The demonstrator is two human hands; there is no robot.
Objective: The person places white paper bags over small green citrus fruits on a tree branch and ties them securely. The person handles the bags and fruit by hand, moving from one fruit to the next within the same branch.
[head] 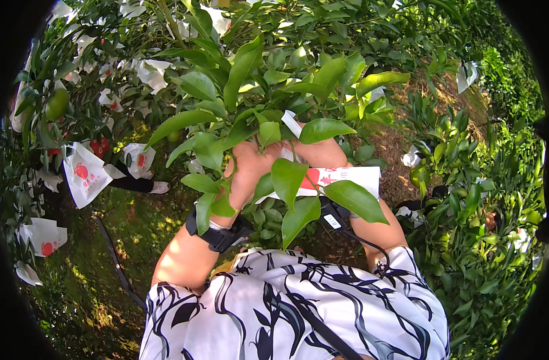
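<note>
Both my hands are raised among the leafy shoots of a citrus tree (234, 85). My left hand (254, 164) is close to the twigs, its fingertips hidden by leaves. Opposite it, my right hand (321, 150) reaches in towards the left one, and the leaves cover most of its fingers. A white paper fruit bag (357, 177) with red print lies across my right forearm, partly behind leaves. A folded white paper strip (292, 122) sticks up beside my right hand. What the fingers hold cannot be made out.
White paper bags (87, 173) with red print hang on branches at left. Green fruits (57, 103) hang there too, and another green fruit (419, 175) at right. Another person's shoe (160, 187) shows under the left foliage. A black strap (116, 261) runs at lower left.
</note>
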